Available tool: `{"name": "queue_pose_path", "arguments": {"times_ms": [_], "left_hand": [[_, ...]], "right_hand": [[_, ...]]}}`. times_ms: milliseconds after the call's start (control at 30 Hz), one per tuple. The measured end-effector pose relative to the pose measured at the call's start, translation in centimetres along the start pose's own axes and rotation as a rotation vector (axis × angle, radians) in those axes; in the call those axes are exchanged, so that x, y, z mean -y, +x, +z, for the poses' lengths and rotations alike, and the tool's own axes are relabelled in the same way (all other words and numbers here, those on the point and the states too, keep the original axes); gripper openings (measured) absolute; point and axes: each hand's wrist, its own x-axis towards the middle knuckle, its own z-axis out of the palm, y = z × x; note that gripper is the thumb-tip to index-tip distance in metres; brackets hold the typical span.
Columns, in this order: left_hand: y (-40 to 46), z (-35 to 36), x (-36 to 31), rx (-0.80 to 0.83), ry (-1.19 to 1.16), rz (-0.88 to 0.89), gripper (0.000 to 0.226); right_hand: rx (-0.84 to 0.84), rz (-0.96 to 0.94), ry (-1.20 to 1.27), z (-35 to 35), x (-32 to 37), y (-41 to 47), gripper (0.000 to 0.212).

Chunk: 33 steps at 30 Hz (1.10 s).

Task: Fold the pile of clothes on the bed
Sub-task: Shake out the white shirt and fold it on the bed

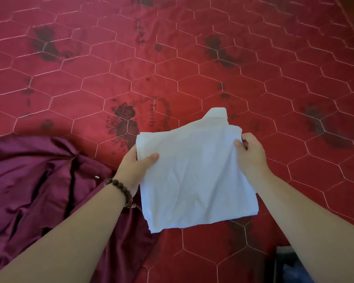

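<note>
Above the red bed cover (pixel 192 64), two hands hold up a white shirt (pixel 192 176) that is folded into a neat square. Its cloth is pale and smooth, with only a few soft creases, and its collar (pixel 218 116) sticks up at the far edge. The shirt sits in the middle of the head view, close to the person, lifted off the bed rather than lying flat on it. The left hand (pixel 134 167) pinches the shirt's left edge — the thumb lies on top and the other fingers are tucked under the cloth, so they cannot be seen. The right hand (pixel 250 154) grips the far right corner, with its fingers curled round the edge. A brown bead bracelet (pixel 121 189) goes round the left wrist. To the left lies a dark purple cloth (pixel 35 184), all rumpled and not folded; it runs off the left and bottom edges, so its whole shape cannot be told. The bed cover has white stitched six-sided shapes and dark rose prints, and some printed letters near the shirt are too blurry to read. At the bottom right corner there is something dark and blue (pixel 290 266) — the right arm covers part of it, and it is too cut off to make out.
</note>
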Motion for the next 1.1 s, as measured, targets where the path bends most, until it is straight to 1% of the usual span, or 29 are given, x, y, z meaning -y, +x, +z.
{"name": "queue_pose_path", "arguments": {"times_ms": [67,167,233,300,367,433,467,500,533,567,600,633,667,700,733,767,800,833,867,933,1000,1033,1100], "left_hand": [[0.0,-0.3,-0.2,-0.017,0.005,-0.03,0.027],[0.3,-0.9,-0.4,-0.014,-0.01,-0.087,0.022],[0.3,-0.9,-0.7,0.016,-0.038,-0.13,0.023],[0.3,-1.0,-0.8,0.038,-0.036,-0.168,0.024],[0.4,-1.2,-0.9,-0.008,-0.045,-0.159,0.021],[0.6,-1.1,-0.7,-0.12,-0.002,-0.096,0.022],[0.8,-0.9,-0.5,-0.208,0.119,-0.052,0.027],[0.9,-0.6,-0.1,-0.34,0.305,0.002,0.033],[0.8,-0.4,0.2,-0.488,0.505,0.098,0.037],[0.6,-0.1,0.5,-0.59,0.696,0.255,0.036],[0.2,0.4,0.8,-0.599,0.875,0.446,0.033],[-0.1,1.2,1.3,-0.518,1.038,0.628,0.032],[-0.2,2.1,2.3,-0.377,1.197,0.765,0.036],[-0.2,3.1,3.4,-0.223,1.338,0.83,0.044],[-0.1,4.0,4.4,-0.106,1.454,0.82,0.053],[0.2,4.6,5.1,-0.034,1.552,0.76,0.059],[0.5,5.0,5.4,0.004,1.632,0.67,0.064],[1.0,5.0,5.6,0.012,1.681,0.586,0.068],[1.5,4.8,5.8,-0.005,1.693,0.527,0.069],[2.3,4.4,6.0,-0.083,1.695,0.439,0.069],[2.6,4.2,5.7,-0.128,1.701,0.394,0.069],[2.6,4.2,5.6,-0.131,1.695,0.383,0.069],[2.6,3.9,5.5,-0.125,1.636,0.383,0.069]], "right_hand": [[0.049,0.053,0.025,-0.1,0.1,0.1,0.016],[0.064,0.07,0.032,-0.4,0.2,0.1,0.01],[0.102,0.087,0.07,-0.8,0.4,0.0,0.014],[0.159,0.08,0.041,-1.1,0.4,-0.1,0.019],[0.15,0.052,0.021,-1.2,0.2,-0.1,0.02],[0.093,0.04,0.011,-1.0,0.4,-0.1,0.012],[0.043,0.038,-0.026,-0.8,0.6,-0.2,0.007],[-0.042,0.018,-0.104,-0.6,0.7,-0.4,0.013],[-0.145,-0.056,-0.209,-0.4,0.7,-0.6,0.021],[-0.233,-0.19,-0.329,-0.2,0.7,-0.8,0.025],[-0.259,-0.351,-0.44,0.3,0.8,-1.3,0.027],[-0.215,-0.503,-0.532,1.2,0.9,-1.9,0.029],[-0.118,-0.637,-0.608,2.3,0.8,-2.6,0.034],[0.013,-0.739,-0.666,3.6,0.5,-3.4,0.04],[0.142,-0.804,-0.72,4.9,0.0,-4.0,0.045],[0.232,-0.839,-0.78,5.9,-0.4,-4.5,0.049],[0.275,-0.843,-0.833,6.6,-0.9,-4.4,0.051],[0.289,-0.808,-0.873,6.8,-1.3,-4.1,0.053],[0.279,-0.745,-0.904,6.7,-1.6,-3.5,0.054],[0.2,-0.605,-0.949,6.2,-2.1,-2.2,0.057],[0.136,-0.451,-0.927,5.8,-2.4,-1.4,0.056],[0.129,-0.391,-0.898,5.8,-2.4,-1.2,0.055],[0.142,-0.36,-0.861,5.8,-2.2,-1.1,0.055]]}}
